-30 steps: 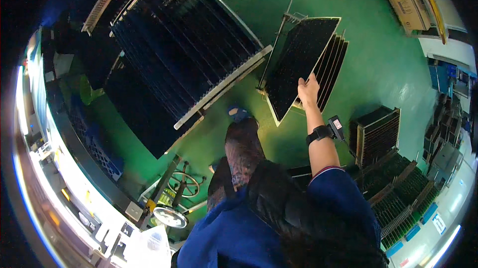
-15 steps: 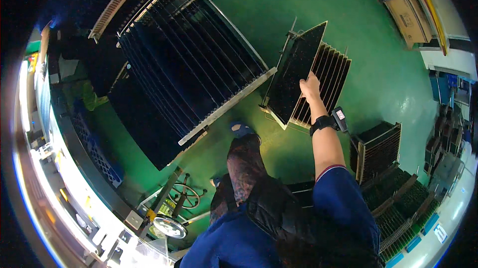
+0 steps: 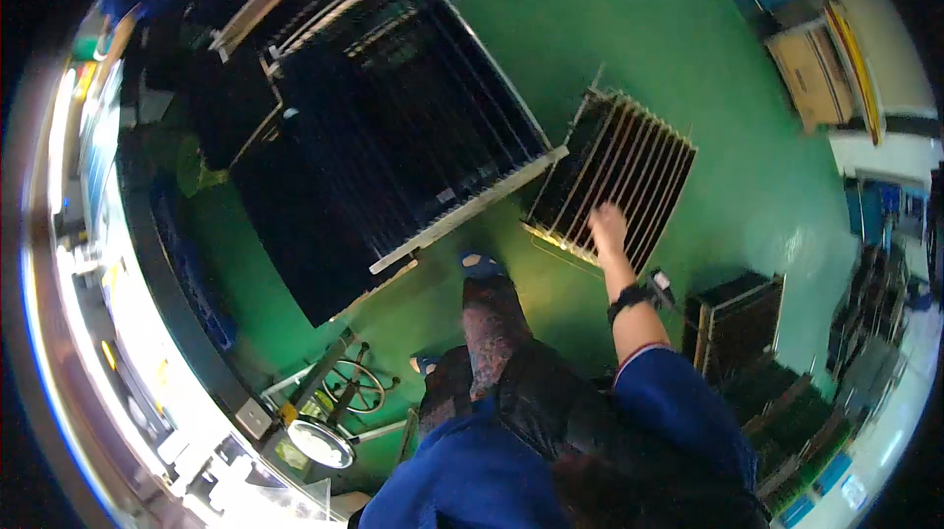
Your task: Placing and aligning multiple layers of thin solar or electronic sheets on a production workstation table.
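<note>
My right hand [image 3: 608,225], at the end of a bare forearm with a black wrist strap [image 3: 639,297], is over the near side of a small slotted rack [image 3: 565,237]. Several thin dark panels with pale edges [image 3: 644,167] stand in it side by side. The fingers look bent but are smeared by motion, so whether they touch a panel edge cannot be made out. My left hand is outside the picture.
Left of the small rack stands a large rack [image 3: 472,210] of dark panels. Another small rack [image 3: 737,305] is at the right, and a cardboard box [image 3: 810,75] leans at the far right. A bright workbench [image 3: 147,352] runs along the left, near a round lamp [image 3: 321,443].
The dark panel that stood raised out of the small rack, gripped by my right hand, is now down level with the others. The whole view has shifted slightly.
</note>
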